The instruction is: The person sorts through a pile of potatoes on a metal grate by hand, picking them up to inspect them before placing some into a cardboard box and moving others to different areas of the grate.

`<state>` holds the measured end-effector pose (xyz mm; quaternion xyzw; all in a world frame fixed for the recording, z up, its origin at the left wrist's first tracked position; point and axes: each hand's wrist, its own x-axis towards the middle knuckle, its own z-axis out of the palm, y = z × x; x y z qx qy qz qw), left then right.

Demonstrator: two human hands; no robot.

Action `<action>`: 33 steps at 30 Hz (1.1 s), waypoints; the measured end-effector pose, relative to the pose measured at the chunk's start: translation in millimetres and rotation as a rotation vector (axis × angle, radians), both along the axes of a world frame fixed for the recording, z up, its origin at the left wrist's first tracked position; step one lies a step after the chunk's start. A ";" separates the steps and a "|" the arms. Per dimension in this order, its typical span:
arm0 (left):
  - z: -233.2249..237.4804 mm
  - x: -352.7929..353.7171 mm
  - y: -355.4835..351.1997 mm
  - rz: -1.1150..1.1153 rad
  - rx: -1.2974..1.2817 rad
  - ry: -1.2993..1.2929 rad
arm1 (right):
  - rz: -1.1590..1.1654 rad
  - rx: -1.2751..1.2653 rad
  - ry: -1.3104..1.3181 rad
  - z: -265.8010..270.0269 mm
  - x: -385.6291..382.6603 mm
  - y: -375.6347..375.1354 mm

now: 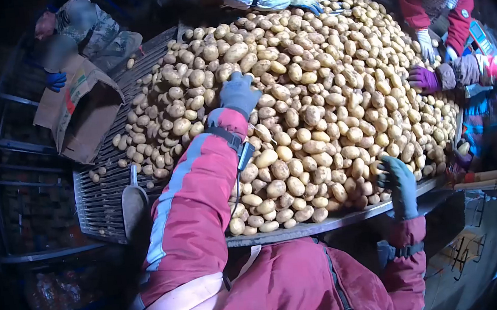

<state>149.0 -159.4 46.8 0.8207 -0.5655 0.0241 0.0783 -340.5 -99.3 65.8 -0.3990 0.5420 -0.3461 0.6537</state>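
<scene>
A wide heap of potatoes (316, 114) covers the sorting table in front of me. My left hand (239, 94), in a grey glove, reaches far into the heap, its fingers closed against a potato (227, 72) at their tips. Part of the grip is hidden by the back of the glove. Close to the near edge, my right hand (400, 183) in a grey-green glove is raised over the rim, fingers apart and slightly bent. Its fingertips are beside potatoes at the heap's edge, and I see none held in the palm.
A metal rim (327, 221) borders the heap near me. At left, a scoop (135, 204) lies on a slatted grate (100, 199), below a cardboard box (86, 114) beside a person. Other people's gloved hands, including a purple glove (425, 78), work along the far and right sides.
</scene>
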 end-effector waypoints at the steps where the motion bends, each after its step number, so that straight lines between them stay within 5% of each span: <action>1: 1.0 5.6 6.8 0.009 -0.018 0.044 | 0.066 0.016 -0.032 3.2 32.8 -10.8; 2: 2.6 10.8 13.8 0.018 -0.037 0.087 | 0.139 0.026 -0.040 13.2 66.5 -18.6; 5: 17.1 17.5 59.2 0.125 -0.020 0.854 | 0.328 -0.019 -0.051 15.7 159.6 -50.3; 6: 22.4 18.9 76.7 0.152 -0.020 1.009 | 0.379 -0.167 -0.003 8.1 189.9 -62.7; 9: 52.5 19.9 144.5 0.047 -0.176 2.012 | 0.516 -0.721 0.227 -5.2 281.4 -113.7; 12: 57.2 14.9 197.8 0.454 -0.277 2.043 | 0.601 -0.862 0.344 25.5 365.0 -154.4; 15: 41.9 28.1 243.8 0.403 -0.248 1.867 | 0.754 -1.130 0.398 39.0 425.6 -182.2; 18: 5.7 29.4 273.9 0.796 -0.393 1.973 | 0.806 -1.084 0.712 36.9 462.5 -179.6; 22: -33.7 38.0 290.4 0.957 -0.581 2.275 | 0.888 -0.896 0.885 76.3 473.2 -147.0; 24: -2.9 37.1 282.3 0.740 -0.486 2.112 | 0.809 -0.821 0.862 52.4 468.4 -144.8; 26: 22.7 32.9 269.9 0.575 -0.455 1.901 | 0.981 -0.737 0.875 43.9 449.0 -140.8; 28: 27.4 29.8 258.4 0.605 -0.462 2.037 | 0.881 -0.665 0.536 -11.9 414.7 -152.9; 30: -2.7 35.4 251.6 0.700 -0.420 2.401 | 0.730 -0.503 0.308 -3.2 382.0 -129.1; 31: -7.9 32.3 244.7 0.562 -0.462 2.429 | 0.629 -0.178 -0.070 21.7 366.0 -109.7; 33: 12.7 22.8 229.7 0.518 -0.461 2.333 | 0.653 0.012 -0.314 30.5 322.8 -93.0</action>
